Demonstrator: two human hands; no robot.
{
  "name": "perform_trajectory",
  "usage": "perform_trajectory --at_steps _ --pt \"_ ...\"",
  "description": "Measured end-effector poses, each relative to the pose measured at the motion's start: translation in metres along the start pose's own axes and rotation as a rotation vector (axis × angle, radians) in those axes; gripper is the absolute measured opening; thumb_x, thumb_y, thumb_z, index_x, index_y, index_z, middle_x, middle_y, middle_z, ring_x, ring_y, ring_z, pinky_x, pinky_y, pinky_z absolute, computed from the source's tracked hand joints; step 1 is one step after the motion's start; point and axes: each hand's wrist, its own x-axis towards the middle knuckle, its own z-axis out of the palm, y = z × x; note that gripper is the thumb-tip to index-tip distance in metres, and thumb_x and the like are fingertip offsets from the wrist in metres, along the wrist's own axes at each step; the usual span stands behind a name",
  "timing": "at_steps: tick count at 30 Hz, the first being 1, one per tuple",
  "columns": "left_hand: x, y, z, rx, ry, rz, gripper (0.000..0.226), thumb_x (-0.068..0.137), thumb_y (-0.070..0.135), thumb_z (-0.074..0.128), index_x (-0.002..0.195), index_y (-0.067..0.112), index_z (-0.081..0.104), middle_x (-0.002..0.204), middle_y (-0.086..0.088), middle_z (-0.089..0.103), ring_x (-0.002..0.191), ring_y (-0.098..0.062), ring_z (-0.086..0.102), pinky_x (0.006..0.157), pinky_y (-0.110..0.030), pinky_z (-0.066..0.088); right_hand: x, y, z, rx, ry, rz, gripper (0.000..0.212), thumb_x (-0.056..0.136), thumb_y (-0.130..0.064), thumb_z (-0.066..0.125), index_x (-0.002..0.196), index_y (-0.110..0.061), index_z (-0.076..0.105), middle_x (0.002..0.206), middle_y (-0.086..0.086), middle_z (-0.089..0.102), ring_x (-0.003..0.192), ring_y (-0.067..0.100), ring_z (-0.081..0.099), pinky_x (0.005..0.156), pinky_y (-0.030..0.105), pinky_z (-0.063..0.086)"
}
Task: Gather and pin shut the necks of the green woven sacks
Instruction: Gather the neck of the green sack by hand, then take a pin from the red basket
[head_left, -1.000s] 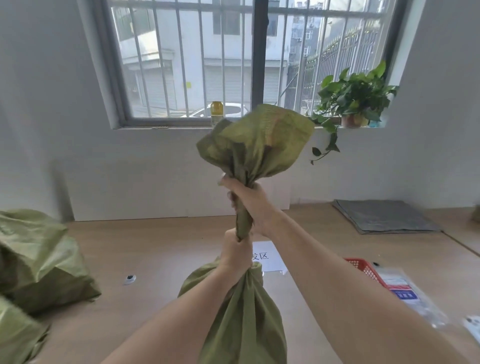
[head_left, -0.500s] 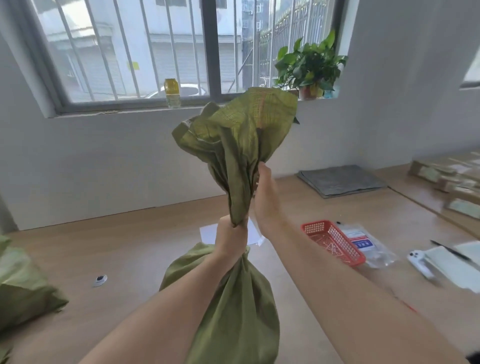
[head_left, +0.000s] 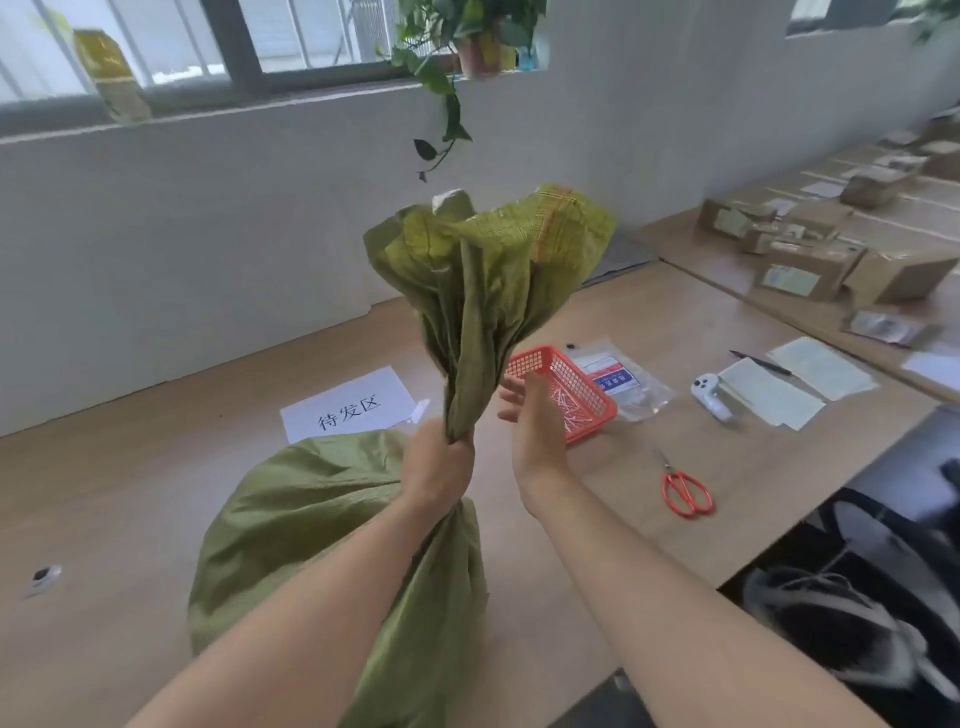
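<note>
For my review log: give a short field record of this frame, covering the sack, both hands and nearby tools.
sack: green woven sack, neck gathered, top flared, no pin visible
left hand: grips the gathered neck
right hand: open, beside the neck, holding nothing
nearby: red basket, red scissors, paper sign

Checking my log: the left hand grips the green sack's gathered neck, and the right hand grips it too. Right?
No. In the head view the left hand grips the gathered neck, but the right hand is open beside it, holding nothing.
</note>
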Motion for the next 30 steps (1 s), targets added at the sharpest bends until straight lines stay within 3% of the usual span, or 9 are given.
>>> perform_trajectory --at_steps 11,14,18,23,27,30 --pt "0.036 0.034 0.122 0.122 -0.004 -0.095 0.035 0.099 0.018 0.047 0.064 0.015 0.044 0.059 -0.001 0.048 0.056 -0.025 0.041 0.056 -0.035 0.034 0.099 0.022 -0.104 -0.012 0.010 0.145 0.037 0.104 -0.041 0.044 0.113 -0.016 0.071 0.111 0.003 0.068 0.101 0.020 0.064 0.074 0.025 0.047" --pt "0.046 0.041 0.142 0.143 -0.003 -0.109 0.036 0.100 0.020 0.047 0.064 0.017 0.041 0.059 0.001 0.047 0.056 -0.024 0.040 0.055 -0.035 0.032 0.120 0.026 -0.127 -0.031 0.075 0.184 0.029 0.105 -0.031 0.048 0.109 -0.019 0.074 0.113 0.002 0.069 0.104 0.021 0.065 0.072 0.025 0.044" --pt "0.063 0.046 0.161 0.147 -0.013 -0.126 0.035 0.101 0.023 0.048 0.067 0.018 0.047 0.063 0.000 0.053 0.060 -0.025 0.047 0.057 -0.035 0.036 0.143 0.035 -0.148 -0.056 0.134 0.185 0.023 0.103 -0.024 0.052 0.104 -0.016 0.073 0.097 -0.003 0.071 0.089 0.015 0.066 0.068 0.022 0.044" --pt "0.089 0.050 0.182 0.138 -0.076 -0.126 0.032 0.101 0.024 0.050 0.071 0.017 0.056 0.069 -0.004 0.061 0.069 -0.031 0.058 0.060 -0.036 0.041 0.175 0.057 -0.163 -0.179 0.236 0.158 0.022 0.101 -0.027 0.057 0.092 -0.012 0.072 0.088 0.000 0.070 0.085 0.019 0.063 0.079 0.033 0.045" --pt "0.104 0.053 0.202 0.129 -0.127 -0.116 0.031 0.101 0.022 0.050 0.071 0.017 0.056 0.071 -0.004 0.061 0.069 -0.030 0.057 0.060 -0.035 0.041 0.199 0.067 -0.175 -0.229 0.314 0.156 0.026 0.099 -0.022 0.054 0.082 -0.010 0.070 0.082 0.003 0.071 0.081 0.023 0.062 0.071 0.032 0.044" --pt "0.109 0.053 0.219 0.148 -0.148 -0.127 0.032 0.101 0.022 0.051 0.070 0.019 0.055 0.069 -0.001 0.060 0.064 -0.024 0.055 0.056 -0.032 0.036 0.214 0.077 -0.184 -0.261 0.351 0.186 0.027 0.099 -0.019 0.054 0.089 -0.005 0.075 0.085 0.008 0.074 0.082 0.027 0.062 0.066 0.031 0.044"
